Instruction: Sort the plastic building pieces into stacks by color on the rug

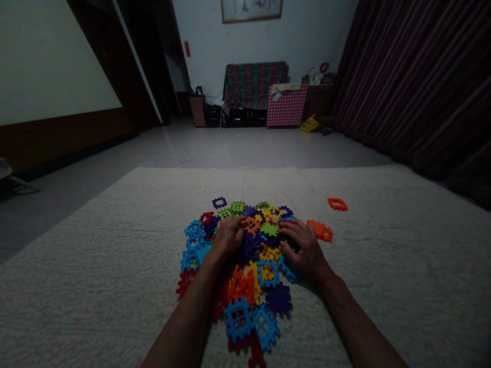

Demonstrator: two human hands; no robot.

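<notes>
A heap of coloured plastic interlocking tiles (253, 286) lies on a pale rug (95, 286) in front of me: blue, orange, purple, green, yellow and red pieces. My left hand (227, 236) rests on the left part of the heap with its fingers curled over the tiles. My right hand (303, 246) lies on the right part, fingers bent and pressed down onto the pieces. Whether either hand grips a tile is hidden. An orange tile (321, 231) lies just right of my right hand.
A lone orange tile (337, 204) lies farther right on the rug and a purple one (219, 202) sits at the heap's far edge. Beyond the rug is bare tiled floor, a covered cabinet (255, 84), a checked box (287, 106) and dark curtains (418, 76) on the right.
</notes>
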